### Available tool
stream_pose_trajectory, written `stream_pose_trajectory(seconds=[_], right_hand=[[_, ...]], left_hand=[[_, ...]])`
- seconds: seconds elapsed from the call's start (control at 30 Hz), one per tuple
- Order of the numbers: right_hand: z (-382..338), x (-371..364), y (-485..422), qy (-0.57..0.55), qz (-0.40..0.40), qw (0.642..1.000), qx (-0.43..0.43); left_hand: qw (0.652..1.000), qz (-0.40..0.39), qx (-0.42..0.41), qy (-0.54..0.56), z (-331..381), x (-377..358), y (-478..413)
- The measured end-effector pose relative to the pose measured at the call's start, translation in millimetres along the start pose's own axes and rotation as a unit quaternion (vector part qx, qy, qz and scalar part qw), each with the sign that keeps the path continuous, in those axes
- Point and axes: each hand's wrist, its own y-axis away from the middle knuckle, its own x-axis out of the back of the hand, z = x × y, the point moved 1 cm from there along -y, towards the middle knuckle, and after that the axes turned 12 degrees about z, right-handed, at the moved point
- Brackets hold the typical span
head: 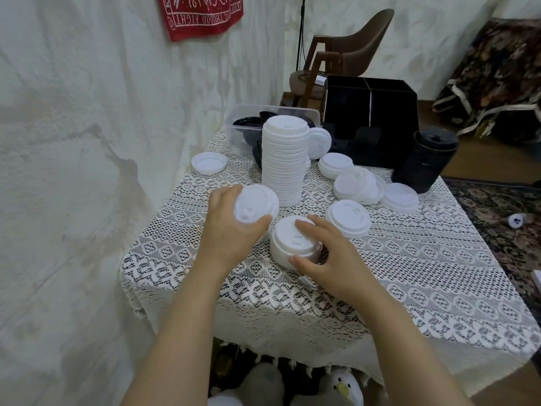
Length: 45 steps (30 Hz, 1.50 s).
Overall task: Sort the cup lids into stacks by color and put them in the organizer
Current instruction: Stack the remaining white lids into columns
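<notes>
My left hand [231, 230] holds a few white lids [257, 202] tilted above the lace-covered table. My right hand [328, 256] grips a short stack of white lids [289, 238] that rests on the cloth. Behind them a tall stack of white lids [284, 159] stands upright. More white lids lie loose to the right [348, 218] [358, 184] [401, 197], and a single one lies upside down at the left [209, 162]. A stack of black lids [427, 162] stands at the right. The black organizer [371, 112] is at the back.
A clear plastic bin [248, 112] with black lids sits at the back left beside the organizer. The wall runs close along the table's left side. A chair [351, 51] stands behind the table. The table's front edge [263, 341] is near me.
</notes>
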Motion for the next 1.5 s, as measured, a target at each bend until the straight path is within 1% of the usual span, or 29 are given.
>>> stream_pose_trajectory(seconds=[0.17, 0.33, 0.4, 0.53, 0.7, 0.8, 0.9, 1.0, 1.17, 1.3, 1.5], right_hand=[[3.2, -0.7, -0.6, -0.047, 0.012, 0.999, -0.023], [5.7, -2.1, -1.4, -0.111, 0.016, 0.994, -0.011], [6.0, -2.4, -1.3, -0.120, 0.029, 0.992, -0.002], [9.8, -4.3, -2.7, -0.075, 0.045, 0.995, 0.041], [9.0, -1.4, -3.2, -0.054, 0.039, 0.998, 0.021], [6.0, 0.4, -2.0, -0.041, 0.019, 0.999, 0.027], [5.7, 1.5, -0.9, -0.038, 0.005, 0.999, 0.025], [6.2, 2.5, -0.4, -0.053, -0.003, 0.999, 0.006], [3.2, 3.1, -1.7, -0.050, -0.009, 0.999, -0.006], [2.4, 4.5, -4.1, -0.023, -0.015, 1.000, 0.003], [3.1, 3.3, -6.1, -0.012, -0.010, 1.000, 0.002]], left_hand=[[0.999, -0.024, -0.029, -0.002, 16.7, -7.7, 16.3], [0.997, -0.047, -0.028, -0.044, 25.3, -23.7, 29.9], [0.997, -0.054, -0.026, -0.051, 26.9, -28.4, 32.2], [0.995, -0.084, -0.028, -0.054, 29.5, -31.8, 36.1], [0.985, -0.173, -0.008, -0.024, 20.4, -19.7, 29.9], [0.979, -0.202, 0.010, -0.008, 17.1, -14.0, 28.9], [0.977, -0.213, 0.004, -0.010, 17.6, -13.4, 30.0], [0.977, -0.215, 0.003, -0.001, 17.8, -13.5, 29.7], [0.975, -0.220, 0.020, 0.008, 13.8, -14.0, 28.5], [0.973, -0.223, 0.048, 0.020, 9.3, -16.4, 27.1], [0.973, -0.222, 0.064, 0.026, 5.3, -19.7, 26.3]])
